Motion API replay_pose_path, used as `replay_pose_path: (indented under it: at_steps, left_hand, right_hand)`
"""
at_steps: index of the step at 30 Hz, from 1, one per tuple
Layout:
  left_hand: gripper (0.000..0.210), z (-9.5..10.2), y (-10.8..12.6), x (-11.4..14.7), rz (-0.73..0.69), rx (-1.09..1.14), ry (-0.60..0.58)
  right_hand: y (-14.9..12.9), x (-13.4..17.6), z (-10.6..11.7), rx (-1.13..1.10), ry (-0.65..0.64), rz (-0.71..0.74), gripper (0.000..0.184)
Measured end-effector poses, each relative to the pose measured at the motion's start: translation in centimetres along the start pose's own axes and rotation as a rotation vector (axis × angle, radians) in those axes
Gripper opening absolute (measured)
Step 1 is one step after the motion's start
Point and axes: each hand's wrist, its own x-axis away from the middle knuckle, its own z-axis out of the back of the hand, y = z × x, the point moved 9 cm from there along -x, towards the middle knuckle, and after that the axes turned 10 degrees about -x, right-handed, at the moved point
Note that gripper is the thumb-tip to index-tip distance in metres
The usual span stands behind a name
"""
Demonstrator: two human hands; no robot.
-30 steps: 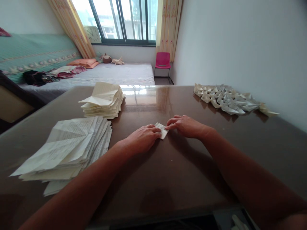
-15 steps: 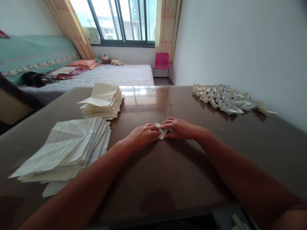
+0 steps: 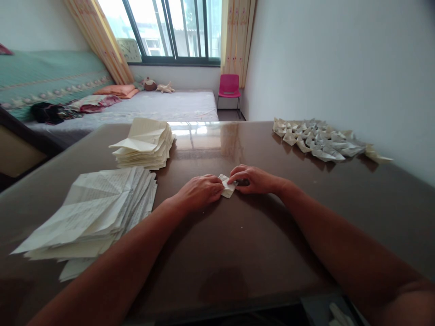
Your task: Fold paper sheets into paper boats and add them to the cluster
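Observation:
A small folded paper [image 3: 227, 186] lies at the middle of the glossy brown table [image 3: 238, 253], between my two hands. My left hand [image 3: 205, 190] is closed at its left edge, the fingers bent together and pressing the paper. From the right, my right hand [image 3: 253, 179] pinches the paper's edge between thumb and forefinger, with a dark gap under the curled fingers. Part of the paper is covered by the fingertips.
On the left stand a stack of printed sheets [image 3: 91, 208] and, behind it, a stack of cream sheets [image 3: 142, 145]. Many folded paper boats [image 3: 316, 140] sit at the far right by the wall. Beyond the table are a bed [image 3: 183, 104] and a pink chair [image 3: 229, 86].
The folded paper shows flatter and squarer now, with more of its surface visible. My right hand has shifted slightly and its fingers have drawn back from over the paper.

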Motion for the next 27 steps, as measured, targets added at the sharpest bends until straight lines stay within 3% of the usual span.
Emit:
replay_pose_path:
  at_steps: [8,17,20,27]
  left_hand:
    - [0.027,-0.2,-0.9,0.0,0.061,-0.011,0.011]
    - [0.027,-0.5,-0.3,0.2,0.014,-0.07,-0.113]
    - [0.023,-0.6,-1.0,0.1,0.101,-0.01,-0.111]
    - [0.019,-2.0,-4.6,0.7,0.454,0.305,-0.106]
  right_hand:
    - [0.3,-0.1,0.2,-0.1,0.037,-0.04,0.032]
    - [1.4,-0.1,0.0,-0.152,0.081,-0.014,0.02]
    - [2.0,0.0,-0.1,-0.226,0.064,-0.045,0.024]
    - [2.7,-0.3,0.1,-0.253,0.082,-0.157,0.024]
